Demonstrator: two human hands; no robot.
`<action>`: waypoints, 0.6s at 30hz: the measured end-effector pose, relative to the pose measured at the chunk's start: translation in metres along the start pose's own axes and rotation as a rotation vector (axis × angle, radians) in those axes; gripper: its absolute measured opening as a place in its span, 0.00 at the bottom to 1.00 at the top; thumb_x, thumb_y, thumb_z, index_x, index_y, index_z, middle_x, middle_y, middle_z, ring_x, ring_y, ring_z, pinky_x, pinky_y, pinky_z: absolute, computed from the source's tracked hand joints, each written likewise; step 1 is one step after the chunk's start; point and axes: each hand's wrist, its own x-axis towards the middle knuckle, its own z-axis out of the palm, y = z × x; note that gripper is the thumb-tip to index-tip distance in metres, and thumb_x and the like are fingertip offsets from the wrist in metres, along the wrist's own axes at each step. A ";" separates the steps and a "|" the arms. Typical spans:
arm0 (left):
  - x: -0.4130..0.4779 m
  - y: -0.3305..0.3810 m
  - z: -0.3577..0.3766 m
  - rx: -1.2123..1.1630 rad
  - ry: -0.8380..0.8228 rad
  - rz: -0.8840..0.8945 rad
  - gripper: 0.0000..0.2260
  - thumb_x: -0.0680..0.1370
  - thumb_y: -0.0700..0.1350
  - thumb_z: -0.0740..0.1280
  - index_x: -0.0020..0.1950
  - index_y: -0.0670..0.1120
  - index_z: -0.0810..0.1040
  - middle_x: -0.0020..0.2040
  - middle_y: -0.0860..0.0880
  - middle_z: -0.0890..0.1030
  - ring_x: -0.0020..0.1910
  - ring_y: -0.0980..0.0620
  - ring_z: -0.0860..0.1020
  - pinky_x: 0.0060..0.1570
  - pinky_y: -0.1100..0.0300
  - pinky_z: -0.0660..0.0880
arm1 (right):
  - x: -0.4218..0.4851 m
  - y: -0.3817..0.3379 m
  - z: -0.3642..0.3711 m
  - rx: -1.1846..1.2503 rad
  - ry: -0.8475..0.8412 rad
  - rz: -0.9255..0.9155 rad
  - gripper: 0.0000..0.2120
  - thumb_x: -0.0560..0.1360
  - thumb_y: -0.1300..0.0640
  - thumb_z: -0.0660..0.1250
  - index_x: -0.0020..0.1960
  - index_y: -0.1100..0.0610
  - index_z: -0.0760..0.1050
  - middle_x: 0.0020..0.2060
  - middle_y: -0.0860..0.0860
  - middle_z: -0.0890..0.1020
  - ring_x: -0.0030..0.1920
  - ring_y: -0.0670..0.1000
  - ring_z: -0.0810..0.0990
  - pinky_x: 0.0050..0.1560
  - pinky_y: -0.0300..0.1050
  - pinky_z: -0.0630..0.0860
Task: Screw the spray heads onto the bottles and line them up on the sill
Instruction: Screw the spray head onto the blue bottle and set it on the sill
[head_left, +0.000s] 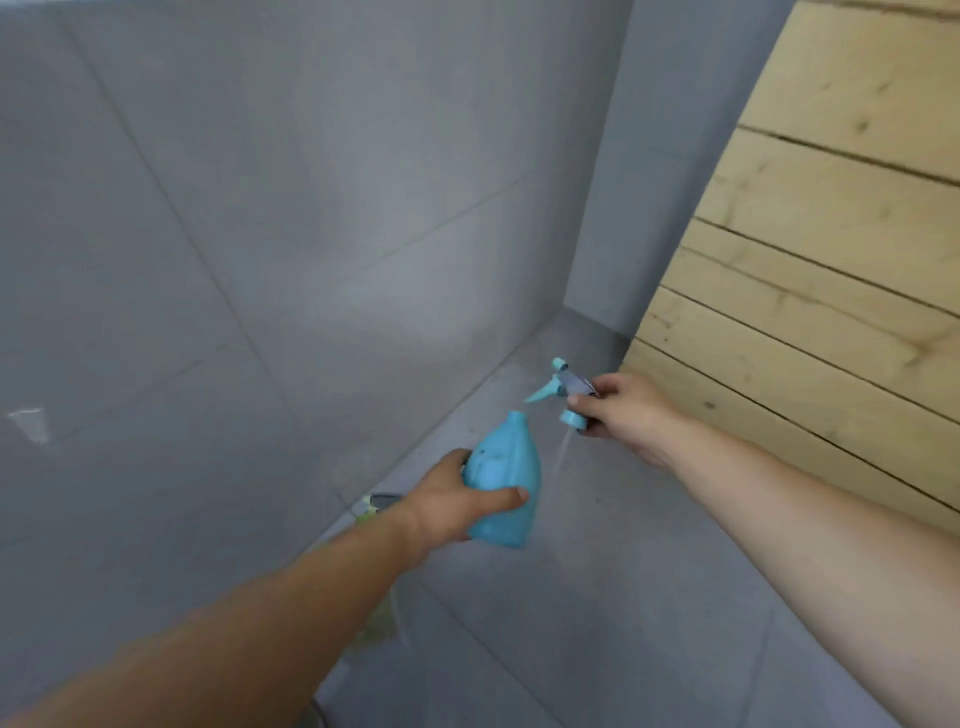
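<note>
My left hand (452, 501) grips a light blue plastic bottle (503, 480) around its body, neck open and tilted toward the upper left. My right hand (621, 410) holds a blue and grey spray head (563, 387) just to the right of and above the bottle's neck, apart from it. A thin clear dip tube (562, 457) hangs down from the spray head beside the bottle. Both are held above the grey tiled sill (597, 571).
A green spray bottle (379, 506) with a grey head lies behind my left wrist, mostly hidden by the forearm. A grey tiled wall (260, 234) rises on the left. Pale wooden boards (831, 260) close the right side.
</note>
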 end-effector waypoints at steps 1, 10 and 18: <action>-0.010 0.013 -0.002 0.024 0.000 0.033 0.25 0.71 0.46 0.80 0.64 0.48 0.73 0.53 0.50 0.83 0.46 0.52 0.84 0.42 0.54 0.82 | -0.009 -0.016 -0.010 -0.001 0.034 -0.039 0.04 0.75 0.63 0.70 0.43 0.59 0.76 0.40 0.56 0.79 0.39 0.50 0.80 0.43 0.45 0.83; -0.105 0.099 -0.021 0.204 -0.014 0.271 0.31 0.70 0.45 0.80 0.69 0.50 0.70 0.53 0.52 0.82 0.47 0.54 0.83 0.43 0.58 0.83 | -0.128 -0.155 -0.086 0.324 0.278 -0.429 0.07 0.78 0.60 0.66 0.55 0.60 0.74 0.50 0.57 0.81 0.50 0.53 0.85 0.53 0.48 0.82; -0.161 0.115 -0.033 0.302 -0.014 0.400 0.30 0.67 0.48 0.81 0.65 0.54 0.71 0.56 0.51 0.83 0.52 0.52 0.84 0.52 0.56 0.84 | -0.202 -0.181 -0.087 0.406 0.229 -0.481 0.04 0.78 0.61 0.66 0.52 0.58 0.75 0.52 0.60 0.81 0.55 0.59 0.84 0.55 0.51 0.81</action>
